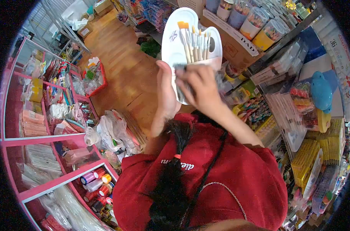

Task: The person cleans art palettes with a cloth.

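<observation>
Raising both forearms, the left hand (166,92) and right hand (200,86) close their fingers on the paintbrush palette pack (190,42).

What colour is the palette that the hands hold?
White. The palette, packed with paintbrushes, shows best in the head view.

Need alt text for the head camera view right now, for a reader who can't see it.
Both hands, left hand and right hand, hold up a white palette-and-brush set in a stationery shop aisle. Pink shelves stand on one side and stocked racks on the other.
</observation>
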### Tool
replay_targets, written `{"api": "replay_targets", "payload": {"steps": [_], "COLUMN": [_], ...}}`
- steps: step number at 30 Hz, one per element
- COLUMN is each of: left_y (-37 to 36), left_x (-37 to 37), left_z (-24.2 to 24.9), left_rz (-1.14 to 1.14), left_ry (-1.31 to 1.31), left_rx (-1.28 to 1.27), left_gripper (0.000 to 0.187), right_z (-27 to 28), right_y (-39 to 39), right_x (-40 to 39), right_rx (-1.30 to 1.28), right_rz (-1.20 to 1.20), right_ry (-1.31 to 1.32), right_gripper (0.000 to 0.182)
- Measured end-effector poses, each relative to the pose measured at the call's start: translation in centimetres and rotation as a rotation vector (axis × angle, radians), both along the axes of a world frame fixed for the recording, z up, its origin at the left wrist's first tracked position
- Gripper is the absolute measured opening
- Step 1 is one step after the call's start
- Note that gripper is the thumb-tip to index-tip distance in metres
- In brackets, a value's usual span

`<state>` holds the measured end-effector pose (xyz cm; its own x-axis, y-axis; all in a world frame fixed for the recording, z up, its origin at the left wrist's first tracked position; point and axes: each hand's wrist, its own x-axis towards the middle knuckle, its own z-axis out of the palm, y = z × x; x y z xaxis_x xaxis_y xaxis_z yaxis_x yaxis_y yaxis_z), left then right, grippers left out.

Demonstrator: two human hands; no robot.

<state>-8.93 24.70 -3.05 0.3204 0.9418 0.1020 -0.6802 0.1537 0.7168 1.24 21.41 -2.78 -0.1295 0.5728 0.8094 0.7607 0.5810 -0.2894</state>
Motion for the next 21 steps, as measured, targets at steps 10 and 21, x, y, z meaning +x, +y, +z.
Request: {"api": "replay_targets", "payload": {"steps": [10, 21], "left_y": [-0.9, 1.4], "left_x": [0.4, -1.0], "left_z": [-0.1, -0.6], "left_rz": [-0.164, -0.121], "left_ry": [0.065, 0.05], "left_rx": [-0.049, 0.024], "left_gripper": [0.066, 0.068], "right_z": [5.9, 1.2], "right_y": [7.1, 2.8], "right_x": [3.0, 1.0], "right_rx": [0.215, 0.162], "right_rz": [-0.157, -0.099], "right_ry": [0.054, -0.291], "right_gripper": [0.018, 0.019]}}
